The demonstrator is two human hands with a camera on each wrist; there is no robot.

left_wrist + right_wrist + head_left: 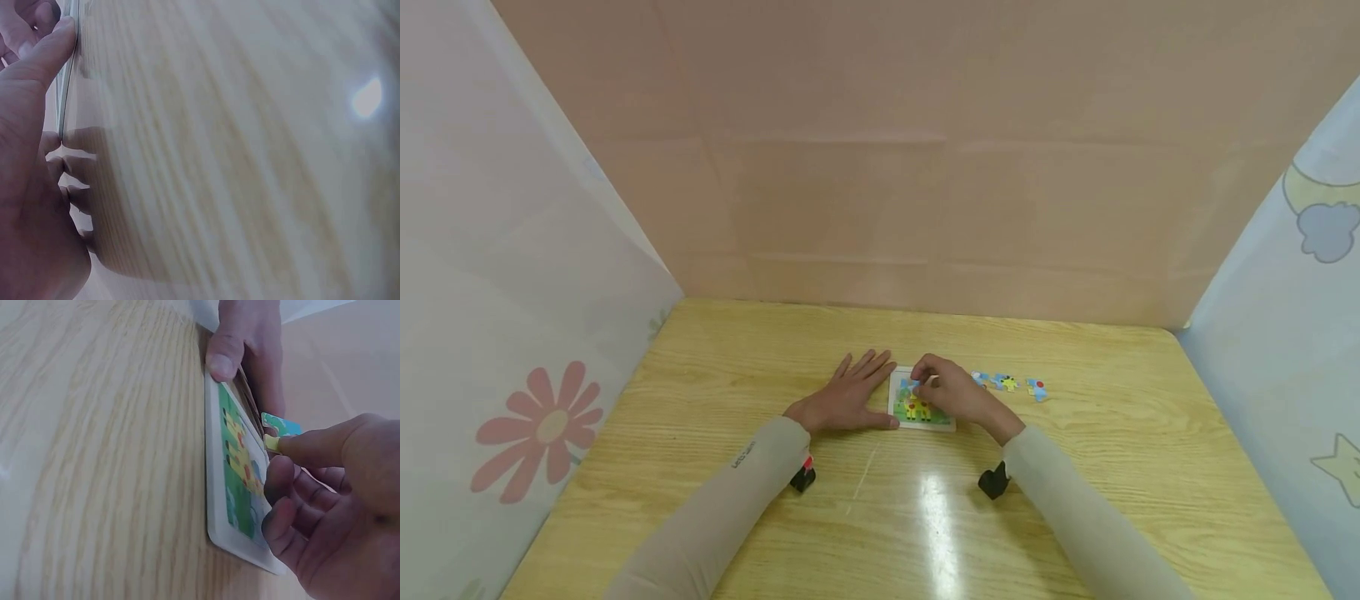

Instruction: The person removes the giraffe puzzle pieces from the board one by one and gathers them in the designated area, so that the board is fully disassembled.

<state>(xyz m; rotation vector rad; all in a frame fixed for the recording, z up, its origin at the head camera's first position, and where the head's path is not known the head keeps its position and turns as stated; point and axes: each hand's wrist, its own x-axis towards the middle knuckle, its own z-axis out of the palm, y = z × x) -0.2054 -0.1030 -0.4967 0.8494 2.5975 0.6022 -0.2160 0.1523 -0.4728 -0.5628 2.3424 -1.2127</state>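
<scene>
A small jigsaw board with a pale frame (214,494) lies on the table, a yellow giraffe picture (240,465) on green partly filling it. My right hand (951,390) is over the board's upper right part. Between its thumb and finger it pinches a jigsaw piece (281,425) coloured green, blue and yellow, tilted up from the picture in the right wrist view. My left hand (850,396) lies spread on the table left of the board, its thumb (222,365) at the frame's near corner. Part of the picture is hidden under my right hand.
Right of the board lie several loose jigsaw pieces (1006,382), the farthest a blue one with a red spot (1037,388). A brown cloth wall (925,208) rises at the table's back edge, with patterned panels (550,333) on both sides.
</scene>
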